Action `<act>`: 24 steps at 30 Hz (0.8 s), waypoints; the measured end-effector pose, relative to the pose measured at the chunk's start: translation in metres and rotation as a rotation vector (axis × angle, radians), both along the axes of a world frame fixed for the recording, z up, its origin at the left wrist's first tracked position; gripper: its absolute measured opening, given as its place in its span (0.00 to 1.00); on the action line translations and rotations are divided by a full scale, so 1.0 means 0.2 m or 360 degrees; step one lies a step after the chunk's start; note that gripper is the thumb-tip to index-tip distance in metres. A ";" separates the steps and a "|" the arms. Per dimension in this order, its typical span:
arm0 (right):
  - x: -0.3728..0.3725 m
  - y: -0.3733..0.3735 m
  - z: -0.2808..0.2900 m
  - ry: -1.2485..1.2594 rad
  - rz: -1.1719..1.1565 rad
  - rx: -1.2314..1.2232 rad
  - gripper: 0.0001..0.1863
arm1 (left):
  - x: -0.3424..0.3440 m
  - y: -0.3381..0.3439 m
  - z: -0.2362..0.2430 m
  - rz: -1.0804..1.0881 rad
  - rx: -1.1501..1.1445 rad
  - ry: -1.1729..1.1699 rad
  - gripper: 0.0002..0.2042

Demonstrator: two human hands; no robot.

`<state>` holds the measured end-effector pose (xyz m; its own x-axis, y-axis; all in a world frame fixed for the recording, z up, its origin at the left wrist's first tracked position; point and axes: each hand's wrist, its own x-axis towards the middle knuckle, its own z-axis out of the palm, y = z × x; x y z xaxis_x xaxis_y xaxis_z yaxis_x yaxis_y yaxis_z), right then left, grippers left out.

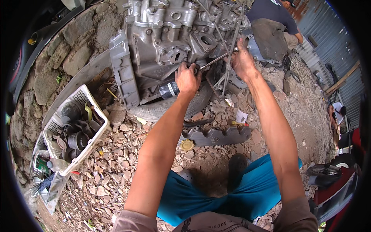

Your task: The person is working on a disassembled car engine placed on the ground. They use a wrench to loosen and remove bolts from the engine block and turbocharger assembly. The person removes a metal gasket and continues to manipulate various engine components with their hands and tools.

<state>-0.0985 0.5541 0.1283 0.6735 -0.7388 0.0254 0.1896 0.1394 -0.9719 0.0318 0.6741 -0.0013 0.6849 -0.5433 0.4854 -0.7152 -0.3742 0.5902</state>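
Note:
A bare metal engine block [148, 50] rests on an old tire [197, 100]. My left hand [188, 78] is closed at the head end of a slim metal wrench [215, 60], against the lower side of the block. My right hand [243, 63] has its fingers curled round the other end of the wrench, beside some thin metal rods [228, 71]. What lies under my left fingertips is hidden. A black oil filter [168, 89] sticks out of the block, just left of my left wrist.
A grey engine cover [216, 136] with a yellowish cap [187, 145] lies on the rubble before me. To the left stands a white plastic basket [87, 149] of dark parts. A stone wall [48, 73] rises behind it. Another person [276, 15] crouches at the far right.

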 end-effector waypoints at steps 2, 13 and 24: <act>-0.02 0.01 -0.02 -0.0024 -0.0003 -0.0110 0.26 | 0.00 -0.01 0.00 0.0018 -0.0015 0.0005 0.17; -0.10 0.00 -0.15 0.0028 0.0093 -0.0429 0.28 | -0.04 -0.05 -0.01 0.0232 0.0005 -0.0043 0.20; -0.22 -0.20 -0.07 0.0624 -0.0080 -0.2078 0.28 | -0.09 -0.04 0.08 0.0156 0.0264 -0.0104 0.17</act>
